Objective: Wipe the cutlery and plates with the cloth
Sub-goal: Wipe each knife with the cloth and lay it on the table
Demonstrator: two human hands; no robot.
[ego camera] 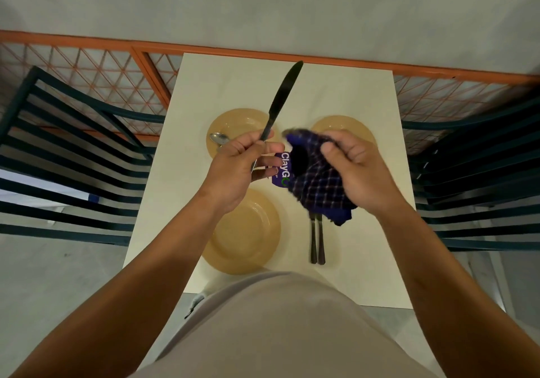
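Observation:
My left hand grips a table knife by its handle, blade pointing up and away over the table. Just to its right, my right hand holds a bunched blue checked cloth, a small gap apart from the knife. Three yellow plates lie on the white table: one at far left with a spoon on its rim, one at far right partly behind my right hand, one near me. Two cutlery handles stick out from under the cloth.
A purple card with white lettering lies on the table between my hands. Dark slatted chairs stand at the left and right of the table. An orange mesh railing runs behind the table's far edge.

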